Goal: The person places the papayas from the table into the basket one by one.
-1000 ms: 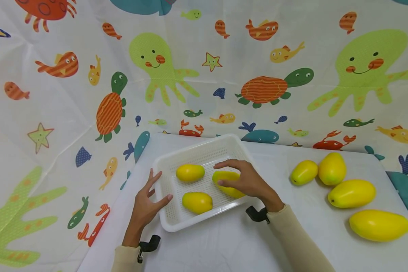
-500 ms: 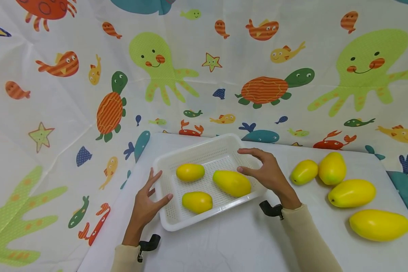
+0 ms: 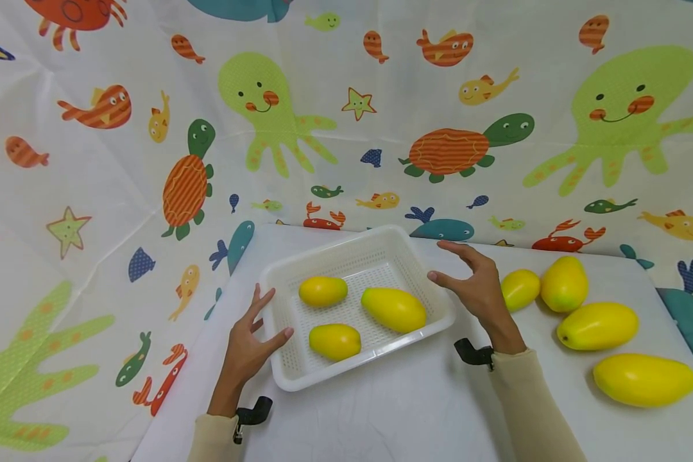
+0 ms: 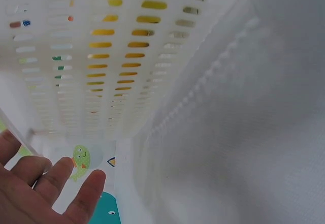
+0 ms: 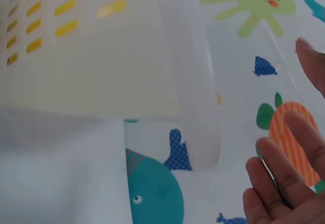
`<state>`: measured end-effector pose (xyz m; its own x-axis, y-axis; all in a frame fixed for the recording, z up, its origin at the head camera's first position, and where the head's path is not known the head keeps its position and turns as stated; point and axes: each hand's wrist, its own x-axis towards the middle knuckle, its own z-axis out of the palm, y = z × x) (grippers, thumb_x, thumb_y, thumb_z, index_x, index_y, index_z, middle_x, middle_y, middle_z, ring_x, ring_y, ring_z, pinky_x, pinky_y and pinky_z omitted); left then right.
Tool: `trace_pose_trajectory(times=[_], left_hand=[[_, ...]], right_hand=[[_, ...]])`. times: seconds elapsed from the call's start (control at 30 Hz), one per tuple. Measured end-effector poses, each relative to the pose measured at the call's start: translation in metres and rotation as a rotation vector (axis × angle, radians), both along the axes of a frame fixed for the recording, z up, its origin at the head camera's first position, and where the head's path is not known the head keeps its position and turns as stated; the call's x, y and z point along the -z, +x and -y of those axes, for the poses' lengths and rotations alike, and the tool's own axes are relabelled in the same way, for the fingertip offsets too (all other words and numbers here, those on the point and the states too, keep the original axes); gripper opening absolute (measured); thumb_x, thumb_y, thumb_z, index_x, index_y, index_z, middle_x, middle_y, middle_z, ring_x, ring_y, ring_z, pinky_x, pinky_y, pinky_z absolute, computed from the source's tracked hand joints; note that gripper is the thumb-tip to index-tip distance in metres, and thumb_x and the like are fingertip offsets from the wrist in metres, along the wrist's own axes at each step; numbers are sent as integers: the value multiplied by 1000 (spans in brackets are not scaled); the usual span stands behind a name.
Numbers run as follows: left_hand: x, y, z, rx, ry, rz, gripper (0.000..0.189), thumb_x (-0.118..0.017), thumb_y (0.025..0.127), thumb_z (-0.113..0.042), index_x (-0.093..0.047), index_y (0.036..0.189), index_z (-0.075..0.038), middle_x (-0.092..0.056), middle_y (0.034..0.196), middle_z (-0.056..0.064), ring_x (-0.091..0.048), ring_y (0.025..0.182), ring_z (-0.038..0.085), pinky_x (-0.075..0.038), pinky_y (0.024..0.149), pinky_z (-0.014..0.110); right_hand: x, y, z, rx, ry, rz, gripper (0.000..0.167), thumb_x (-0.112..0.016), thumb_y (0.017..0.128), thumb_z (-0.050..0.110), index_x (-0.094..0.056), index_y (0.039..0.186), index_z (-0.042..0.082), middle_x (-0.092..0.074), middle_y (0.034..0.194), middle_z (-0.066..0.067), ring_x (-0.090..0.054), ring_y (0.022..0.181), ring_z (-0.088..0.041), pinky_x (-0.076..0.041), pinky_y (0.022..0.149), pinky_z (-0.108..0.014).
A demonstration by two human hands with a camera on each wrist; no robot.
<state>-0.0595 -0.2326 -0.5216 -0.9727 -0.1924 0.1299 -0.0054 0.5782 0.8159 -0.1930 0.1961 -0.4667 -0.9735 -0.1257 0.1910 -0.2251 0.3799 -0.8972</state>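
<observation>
A white perforated plastic basket (image 3: 375,350) sits at a slant on the table. Inside it lie three yellow mango-like fruits: a small one (image 3: 323,292) at the back left, another (image 3: 335,342) at the front left, and a larger one (image 3: 394,309) on the right. My left hand (image 3: 247,343) is at the basket's left end with spread fingers, its thumb reaching over the rim. In the left wrist view, its fingers (image 4: 87,196) are extended beside the basket wall. My right hand (image 3: 478,289) hovers just off the basket's right end, fingers and thumb apart, holding nothing.
On the table's right side are more yellow fruits: a small one (image 3: 520,289), a rounder one (image 3: 564,284), a long one (image 3: 597,326) and the largest (image 3: 645,380) nearest me. A sea-animal printed cloth (image 3: 346,154) hangs behind and at the left.
My right hand has let go of the larger fruit in the basket and moved right, past the basket's right end. The left hand stays in place.
</observation>
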Motion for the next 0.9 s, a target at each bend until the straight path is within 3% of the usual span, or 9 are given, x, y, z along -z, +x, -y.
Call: trace_pose_trajectory(times=[0.2,0.5,0.9], left_hand=[[0,0,0,2,-3,0,89,-86,86,-36,-44,163,-25,-15,179,-5,-30,163,38,-42,121,59],[1,-1,0,6,-7,-10,89,-86,86,-36,-44,163,-24,-16,179,-4,-30,163,37,-42,121,59],[4,-1,0,9,5,-26,87,-86,87,-36,-45,163,-24,-16,179,-4,-29,163,38,-41,121,60]], right_hand=[[6,-1,-12,136,-71,-22,65,-89,88,29,-64,147,16,-56,160,-10,-37,158,-33,-23,131,-68],[17,1,-27,408,-128,-4,67,-88,89,32,-61,150,31,-56,160,3,-36,159,-15,-24,135,-46],[36,2,-42,531,-150,81,84,-87,88,37,-45,160,38,-42,170,7,-32,161,-18,-21,136,-50]])
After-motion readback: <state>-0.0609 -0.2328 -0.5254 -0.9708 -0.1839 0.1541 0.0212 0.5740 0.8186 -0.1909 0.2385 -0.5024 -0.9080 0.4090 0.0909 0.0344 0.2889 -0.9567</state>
